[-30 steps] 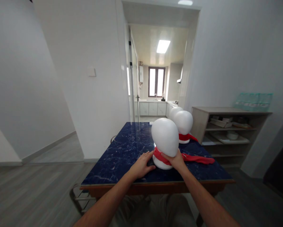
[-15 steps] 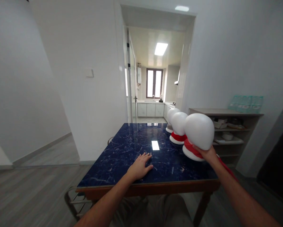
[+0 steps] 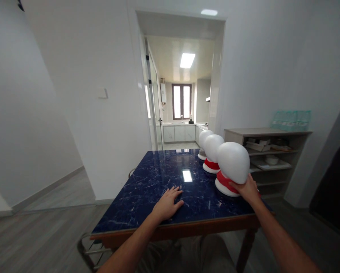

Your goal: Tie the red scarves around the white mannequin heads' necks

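Three white mannequin heads stand in a row along the right side of a blue marble-patterned table (image 3: 147, 189). The nearest mannequin head (image 3: 232, 161) has a red scarf (image 3: 224, 182) around its neck. My right hand (image 3: 248, 189) is closed on that scarf at the right of the neck, thumb in front, other fingers mostly hidden behind. The middle mannequin head (image 3: 214, 147) also wears a red scarf (image 3: 211, 164). A grey band (image 3: 202, 152) circles the neck of the farthest mannequin head (image 3: 205, 136). My left hand (image 3: 168, 204) lies flat on the tabletop, fingers spread, holding nothing.
A shelf unit (image 3: 260, 132) stands beyond the table's right side, with bottles (image 3: 291, 120) on top. Behind the table, a doorway opens onto a kitchen with white cabinets (image 3: 179, 133). A metal-framed chair (image 3: 87, 252) is at the table's front left.
My view has shifted slightly. The red cloth trailing beside my right forearm is now mostly out of sight, with my hand still at the nearest neck. My left hand stays flat on the table.
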A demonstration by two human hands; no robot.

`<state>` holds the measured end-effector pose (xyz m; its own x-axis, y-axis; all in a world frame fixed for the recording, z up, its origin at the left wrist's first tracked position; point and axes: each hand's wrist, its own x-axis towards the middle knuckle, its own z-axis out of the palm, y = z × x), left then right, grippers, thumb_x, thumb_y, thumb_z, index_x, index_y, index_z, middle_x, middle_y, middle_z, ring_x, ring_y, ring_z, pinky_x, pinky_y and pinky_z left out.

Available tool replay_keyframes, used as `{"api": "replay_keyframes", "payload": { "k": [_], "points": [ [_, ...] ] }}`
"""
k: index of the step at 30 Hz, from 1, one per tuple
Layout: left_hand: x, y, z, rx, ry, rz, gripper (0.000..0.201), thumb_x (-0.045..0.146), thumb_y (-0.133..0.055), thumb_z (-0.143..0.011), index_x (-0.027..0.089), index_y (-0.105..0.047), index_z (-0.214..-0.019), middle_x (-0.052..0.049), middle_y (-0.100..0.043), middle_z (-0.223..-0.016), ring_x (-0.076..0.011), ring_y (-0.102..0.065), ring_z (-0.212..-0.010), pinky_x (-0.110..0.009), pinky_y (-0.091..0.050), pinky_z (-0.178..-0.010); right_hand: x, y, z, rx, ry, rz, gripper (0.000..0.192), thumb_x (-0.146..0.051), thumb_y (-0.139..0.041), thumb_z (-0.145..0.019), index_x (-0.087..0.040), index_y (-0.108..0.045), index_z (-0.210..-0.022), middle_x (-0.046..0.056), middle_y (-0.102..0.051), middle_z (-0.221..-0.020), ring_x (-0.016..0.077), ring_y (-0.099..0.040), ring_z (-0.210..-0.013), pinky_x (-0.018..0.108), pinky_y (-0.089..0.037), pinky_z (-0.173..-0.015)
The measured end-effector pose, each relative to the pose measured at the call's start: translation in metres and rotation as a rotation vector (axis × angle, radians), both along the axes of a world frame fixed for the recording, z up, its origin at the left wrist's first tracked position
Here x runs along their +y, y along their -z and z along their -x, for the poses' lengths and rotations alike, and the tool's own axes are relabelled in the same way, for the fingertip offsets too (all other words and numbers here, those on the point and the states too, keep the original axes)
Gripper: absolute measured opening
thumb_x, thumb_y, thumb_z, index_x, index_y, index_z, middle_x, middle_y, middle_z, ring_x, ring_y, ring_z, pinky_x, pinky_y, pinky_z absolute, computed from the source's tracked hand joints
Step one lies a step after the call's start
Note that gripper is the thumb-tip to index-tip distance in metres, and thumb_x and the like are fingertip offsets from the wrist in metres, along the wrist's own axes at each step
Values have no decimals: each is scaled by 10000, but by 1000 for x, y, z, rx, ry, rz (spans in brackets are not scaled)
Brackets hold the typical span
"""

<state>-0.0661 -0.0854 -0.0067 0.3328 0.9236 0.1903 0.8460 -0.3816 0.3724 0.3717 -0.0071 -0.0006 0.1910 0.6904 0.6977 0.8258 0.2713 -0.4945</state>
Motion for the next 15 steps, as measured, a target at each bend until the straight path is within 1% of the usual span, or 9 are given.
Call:
{"api": "replay_keyframes", "payload": {
  "k": [3, 5, 6, 7, 8, 10, 12, 14, 15],
  "points": [
    [1, 2, 1, 1, 11, -8, 620, 568, -529, -1025, 263, -553, -1564, -60, -402, -1711, -283, -309, -1619, -496, -212, -1343, -35, 12, -1, -89, 195, -24, 934, -676, -705, -814, -101, -492, -1519, 283, -584, -1463, 480, -483, -1413, 655, -421, -1106],
    [2, 4, 1, -1, 11, -17, 607, 564, -525, -1028, 270, -561, -1557, -60, -397, -1714, -282, -301, -1622, -499, -200, -1346, -61, 24, 10, -74, 287, -91, 780, -588, -661, -893, -73, -534, -1465, 300, -598, -1406, 486, -510, -1353, 656, -422, -1089],
    [2, 5, 1, -4, 9, -21, 602, 566, -523, -1029, 272, -565, -1553, -62, -396, -1714, -283, -296, -1624, -502, -193, -1347, -73, 29, 21, -72, 272, -116, 650, -534, -625, -936, -83, -583, -1402, 283, -630, -1342, 463, -544, -1298, 634, -437, -1078],
    [2, 6, 1, -7, 8, -25, 601, 569, -520, -1030, 273, -567, -1551, -64, -396, -1715, -284, -292, -1626, -504, -185, -1349, -83, 33, 34, -89, 205, -121, 515, -481, -581, -975, -109, -630, -1328, 252, -662, -1273, 429, -576, -1242, 600, -455, -1068],
    [2, 7, 1, -10, 9, -27, 603, 571, -516, -1031, 271, -566, -1551, -67, -396, -1715, -284, -287, -1628, -505, -177, -1350, -90, 35, 51, -130, 89, -101, 418, -439, -541, -1005, -138, -661, -1270, 221, -682, -1227, 393, -597, -1205, 563, -470, -1066],
    [2, 8, 0, -18, 17, -18, 611, 575, -511, -1031, 270, -557, -1559, -72, -388, -1720, -289, -273, -1632, -512, -159, -1352, -93, 35, 87, -261, -204, -2, 372, -407, -509, -1036, -182, -683, -1276, 176, -688, -1271, 338, -602, -1234, 500, -474, -1100],
    [6, 6, 0, -28, 31, 19, 632, 580, -513, -1027, 270, -538, -1576, -82, -362, -1731, -301, -266, -1634, -521, -168, -1346, -83, 28, 123, -386, -427, 119, 482, -452, -547, -1030, -213, -634, -1440, 142, -608, -1484, 322, -511, -1412, 489, -408, -1198],
    [15, 0, 6, -36, 38, 68, 660, 583, -523, -1018, 266, -512, -1596, -97, -330, -1742, -309, -275, -1630, -508, -222, -1330, -60, 17, 151, -481, -550, 251, 659, -547, -589, -1005, -236, -528, -1583, 112, -438, -1674, 339, -331, -1572, 518, -295, -1280],
    [22, -4, 12, -28, 29, 77, 666, 578, -524, -1017, 259, -507, -1600, -105, -321, -1745, -314, -278, -1628, -500, -241, -1323, -46, 11, 162, -519, -585, 324, 727, -600, -590, -994, -240, -491, -1618, 107, -362, -1723, 352, -253, -1611, 536, -246, -1298]
  ]
}}
